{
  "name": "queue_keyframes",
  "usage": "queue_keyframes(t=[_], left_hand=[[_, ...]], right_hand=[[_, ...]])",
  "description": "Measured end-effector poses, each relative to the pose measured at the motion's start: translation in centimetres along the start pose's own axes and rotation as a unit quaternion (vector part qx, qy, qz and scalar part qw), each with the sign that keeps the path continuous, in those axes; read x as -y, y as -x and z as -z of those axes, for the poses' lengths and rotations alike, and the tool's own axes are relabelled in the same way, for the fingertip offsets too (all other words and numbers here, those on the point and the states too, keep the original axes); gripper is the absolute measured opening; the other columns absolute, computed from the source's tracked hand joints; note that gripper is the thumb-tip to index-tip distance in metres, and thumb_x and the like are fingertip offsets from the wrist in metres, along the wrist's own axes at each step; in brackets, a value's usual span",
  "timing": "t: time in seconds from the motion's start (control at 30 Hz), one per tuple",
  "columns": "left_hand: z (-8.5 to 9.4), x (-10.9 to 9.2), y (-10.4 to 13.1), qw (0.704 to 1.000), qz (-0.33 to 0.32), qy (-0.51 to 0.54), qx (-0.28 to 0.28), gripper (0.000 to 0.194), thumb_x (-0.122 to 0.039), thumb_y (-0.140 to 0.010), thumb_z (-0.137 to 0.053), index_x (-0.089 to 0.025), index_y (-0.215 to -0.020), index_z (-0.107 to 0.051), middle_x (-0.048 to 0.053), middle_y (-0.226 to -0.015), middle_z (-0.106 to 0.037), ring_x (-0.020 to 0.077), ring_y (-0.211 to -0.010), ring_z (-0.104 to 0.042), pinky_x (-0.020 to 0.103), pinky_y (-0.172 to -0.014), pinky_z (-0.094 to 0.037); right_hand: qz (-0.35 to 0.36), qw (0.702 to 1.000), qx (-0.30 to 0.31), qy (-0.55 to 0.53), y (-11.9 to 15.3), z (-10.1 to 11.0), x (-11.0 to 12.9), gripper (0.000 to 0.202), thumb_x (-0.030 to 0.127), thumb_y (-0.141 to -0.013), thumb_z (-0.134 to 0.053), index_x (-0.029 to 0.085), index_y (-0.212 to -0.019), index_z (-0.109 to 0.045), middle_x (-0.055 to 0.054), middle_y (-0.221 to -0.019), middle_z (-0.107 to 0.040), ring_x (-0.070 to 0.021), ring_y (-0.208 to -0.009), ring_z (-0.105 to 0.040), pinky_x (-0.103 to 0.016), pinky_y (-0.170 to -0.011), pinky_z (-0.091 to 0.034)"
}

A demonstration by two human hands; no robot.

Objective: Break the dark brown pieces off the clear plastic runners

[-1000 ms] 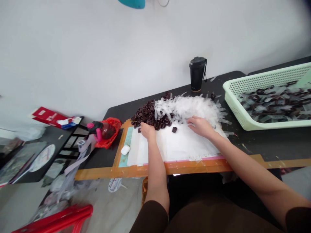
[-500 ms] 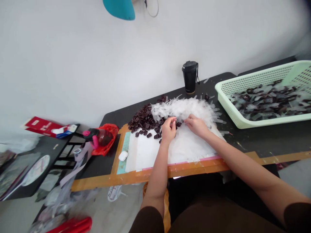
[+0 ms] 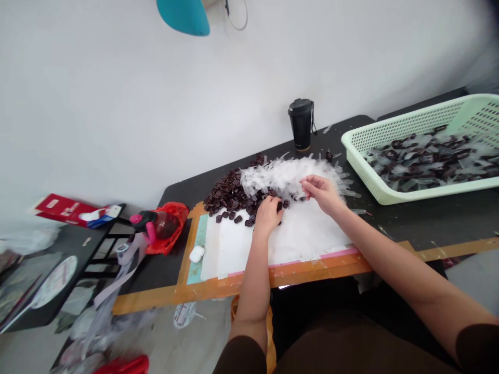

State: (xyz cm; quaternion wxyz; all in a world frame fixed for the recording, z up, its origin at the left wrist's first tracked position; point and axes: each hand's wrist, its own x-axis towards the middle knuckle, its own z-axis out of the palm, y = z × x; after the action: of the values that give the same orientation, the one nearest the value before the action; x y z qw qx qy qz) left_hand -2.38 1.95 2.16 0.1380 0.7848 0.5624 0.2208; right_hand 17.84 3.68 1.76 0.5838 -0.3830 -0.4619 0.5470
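My left hand [image 3: 268, 215] is low over the right end of a heap of small dark brown glossy pieces [image 3: 230, 189]. Its fingers curl round one dark brown piece [image 3: 279, 206] at the thumb side. Higher and to the right, my right hand [image 3: 323, 193] has thumb and forefinger pinched together; whatever lies between them is too small to make out. Just behind it spreads a pile of thin, whitish translucent strips [image 3: 280, 174]. Several dark pieces are scattered on the white sheet [image 3: 307, 234] beneath my hands.
A pale green plastic basket [image 3: 362, 166] at the right contains many dark pieces with translucent strips. Behind the pile stands a black lidded tumbler [image 3: 301, 124]. To the left are a white case [image 3: 197, 253], a bottle [image 3: 161, 226] on a red bag [image 3: 175, 215], and brown-taped table edges.
My left hand has dropped slightly left onto the dark pieces, its fingers turning downward. My right hand has risen a little, away from the left, over the strips' near side.
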Motion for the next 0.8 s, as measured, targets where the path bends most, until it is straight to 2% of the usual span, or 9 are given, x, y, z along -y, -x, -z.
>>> queue_keyframes(t=[0.1, 0.17, 0.23, 0.3, 0.37, 0.47, 0.53, 0.63, 0.8], left_hand=[[0.2, 0.3, -0.1, 0.999, 0.007, 0.044, -0.007, 0.023, -0.015, -0.076, -0.065, -0.022, -0.097, -0.069, 0.007, -0.094, -0.064, 0.02, -0.081, -0.061, 0.032, -0.081, -0.046], [0.4, 0.7, -0.3, 0.992, 0.025, 0.122, -0.036, 0.011, -0.022, -0.08, -0.062, -0.02, -0.089, -0.069, 0.004, -0.081, -0.065, 0.0157, -0.068, -0.057, 0.029, -0.072, -0.046], [0.3, 0.8, -0.6, 0.971, 0.059, 0.222, -0.07, 0.012, -0.029, -0.082, -0.062, -0.019, -0.083, -0.069, 0.001, -0.069, -0.062, 0.0126, -0.059, -0.052, 0.026, -0.064, -0.043], [0.2, 0.8, -0.9, 0.933, 0.098, 0.336, -0.085, 0.017, -0.034, -0.079, -0.065, -0.017, -0.081, -0.067, -0.001, -0.064, -0.06, 0.0103, -0.055, -0.05, 0.024, -0.059, -0.042], [-0.1, 0.4, -1.0, 0.88, 0.128, 0.45, -0.077, 0.022, -0.036, -0.075, -0.07, -0.016, -0.081, -0.066, -0.002, -0.064, -0.06, 0.0089, -0.054, -0.052, 0.023, -0.059, -0.043], [-0.4, -0.5, -0.9, 0.8, 0.149, 0.579, -0.044, 0.027, -0.036, -0.067, -0.077, -0.016, -0.075, -0.061, -0.001, -0.068, -0.064, 0.0109, -0.064, -0.062, 0.025, -0.068, -0.05], [-0.6, -1.1, -0.7, 0.77, 0.145, 0.62, -0.019, 0.029, -0.034, -0.064, -0.079, -0.016, -0.071, -0.058, 0.0, -0.072, -0.067, 0.0133, -0.073, -0.067, 0.029, -0.078, -0.052], [-0.8, -1.6, -0.6, 0.773, 0.127, 0.622, 0.011, 0.028, -0.033, -0.065, -0.079, -0.015, -0.069, -0.058, 0.001, -0.073, -0.069, 0.013, -0.071, -0.066, 0.03, -0.078, -0.052], [-1.3, -1.2, -0.7, 0.801, 0.126, 0.586, 0.002, 0.035, -0.044, -0.072, -0.073, -0.014, -0.063, -0.058, 0.0, -0.062, -0.064, 0.0076, -0.054, -0.055, 0.021, -0.051, -0.039]], right_hand=[[-0.058, 0.997, 0.037, -0.045, -0.1, 0.1, 0.2, 0.037, 0.049, -0.074, -0.071, 0.015, -0.088, -0.066, 0.003, -0.064, -0.048, -0.0056, -0.048, -0.038, -0.022, -0.043, -0.032], [-0.082, 0.993, 0.066, -0.047, 0.0, 0.0, 0.3, 0.038, 0.05, -0.075, -0.07, 0.014, -0.085, -0.068, 0.002, -0.066, -0.05, -0.0053, -0.05, -0.037, -0.022, -0.044, -0.031], [-0.091, 0.991, 0.091, -0.032, 0.2, -0.3, 0.4, 0.037, 0.05, -0.076, -0.07, 0.013, -0.081, -0.068, 0.001, -0.071, -0.054, -0.0049, -0.051, -0.037, -0.023, -0.046, -0.033], [-0.096, 0.988, 0.119, -0.012, 0.6, -0.7, 0.5, 0.036, 0.049, -0.078, -0.068, 0.013, -0.08, -0.068, 0.0, -0.072, -0.055, -0.0048, -0.051, -0.037, -0.023, -0.047, -0.034], [-0.103, 0.984, 0.145, -0.003, 0.9, -1.1, 0.6, 0.037, 0.05, -0.081, -0.064, 0.014, -0.085, -0.068, 0.002, -0.068, -0.053, -0.0052, -0.05, -0.037, -0.022, -0.046, -0.033], [-0.11, 0.977, 0.179, -0.016, 1.2, -1.5, 0.5, 0.038, 0.051, -0.083, -0.061, 0.014, -0.087, -0.068, 0.003, -0.064, -0.051, -0.0047, -0.046, -0.034, -0.021, -0.042, -0.031], [-0.113, 0.973, 0.197, -0.034, 1.3, -1.6, 0.3, 0.037, 0.051, -0.082, -0.062, 0.014, -0.084, -0.067, 0.003, -0.063, -0.052, -0.0041, -0.043, -0.033, -0.021, -0.039, -0.029], [-0.114, 0.971, 0.202, -0.05, 1.3, -1.6, 0.1, 0.037, 0.051, -0.081, -0.063, 0.015, -0.08, -0.064, 0.001, -0.063, -0.056, -0.0053, -0.045, -0.039, -0.02, -0.04, -0.031], [-0.095, 0.972, 0.207, -0.058, 1.3, -1.4, 0.2, 0.031, 0.046, -0.081, -0.066, 0.018, -0.093, -0.06, 0.0, -0.07, -0.063, -0.0099, -0.059, -0.054, -0.021, -0.051, -0.043]])
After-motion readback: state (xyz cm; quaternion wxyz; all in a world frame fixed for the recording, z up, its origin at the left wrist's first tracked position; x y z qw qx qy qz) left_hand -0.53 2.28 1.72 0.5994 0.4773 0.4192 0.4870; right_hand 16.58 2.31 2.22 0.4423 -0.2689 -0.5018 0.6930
